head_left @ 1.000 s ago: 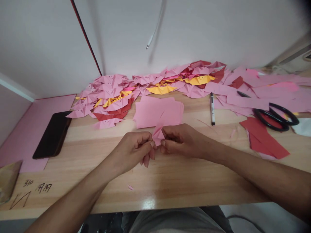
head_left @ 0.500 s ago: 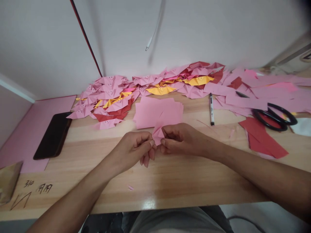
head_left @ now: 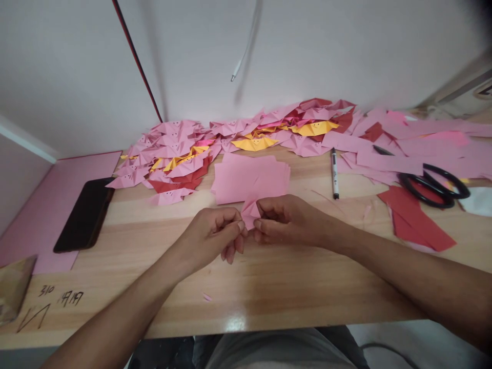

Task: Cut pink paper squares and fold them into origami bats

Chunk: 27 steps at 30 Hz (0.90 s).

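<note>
A small folded piece of pink paper (head_left: 250, 214) is held up between my two hands, above the wooden table. My left hand (head_left: 223, 231) pinches its left edge between thumb and fingers, the lower fingers curling beneath. On the other side, my right hand (head_left: 280, 219) grips the right edge with thumb and bent fingers. The ends of the paper are hidden by my fingers. Just behind my hands lies a stack of pink paper rectangles (head_left: 246, 177).
Folded pink, red and yellow paper shapes with dotted eyes (head_left: 177, 138) are heaped along the wall. A marker (head_left: 335, 174), black-handled scissors (head_left: 430, 189), red paper pieces (head_left: 418, 220) and pink scraps (head_left: 434, 154) lie right. A phone (head_left: 82, 215) rests on a pink sheet (head_left: 42, 205) at left.
</note>
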{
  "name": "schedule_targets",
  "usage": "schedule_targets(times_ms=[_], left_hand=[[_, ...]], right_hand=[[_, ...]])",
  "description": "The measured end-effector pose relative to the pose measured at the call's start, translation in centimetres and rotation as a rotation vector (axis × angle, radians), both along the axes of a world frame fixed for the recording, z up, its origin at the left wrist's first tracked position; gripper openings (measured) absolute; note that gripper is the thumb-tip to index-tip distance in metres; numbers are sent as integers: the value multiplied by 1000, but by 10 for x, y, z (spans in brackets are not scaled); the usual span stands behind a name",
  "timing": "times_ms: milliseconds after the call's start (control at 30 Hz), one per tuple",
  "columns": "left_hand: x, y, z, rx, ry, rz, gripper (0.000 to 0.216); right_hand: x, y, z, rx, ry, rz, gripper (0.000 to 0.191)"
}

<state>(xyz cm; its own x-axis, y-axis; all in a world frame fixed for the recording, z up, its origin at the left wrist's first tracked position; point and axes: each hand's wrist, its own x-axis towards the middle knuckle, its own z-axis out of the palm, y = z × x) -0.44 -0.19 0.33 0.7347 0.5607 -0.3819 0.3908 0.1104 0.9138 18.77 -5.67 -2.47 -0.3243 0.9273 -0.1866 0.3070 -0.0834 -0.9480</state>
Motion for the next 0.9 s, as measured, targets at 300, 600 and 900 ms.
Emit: schedule_targets(times_ms=[300, 600, 900], left_hand=[[-1, 2, -1, 39, -1, 9, 17], [-13, 10, 13, 94, 37, -142, 19], [-16, 17, 10, 122, 16, -137, 25]], right_hand=[[-1, -1, -2, -22, 44, -27, 19], [-1, 5, 8, -41, 176, -183, 33], [2, 7, 10, 180, 89, -279, 23]])
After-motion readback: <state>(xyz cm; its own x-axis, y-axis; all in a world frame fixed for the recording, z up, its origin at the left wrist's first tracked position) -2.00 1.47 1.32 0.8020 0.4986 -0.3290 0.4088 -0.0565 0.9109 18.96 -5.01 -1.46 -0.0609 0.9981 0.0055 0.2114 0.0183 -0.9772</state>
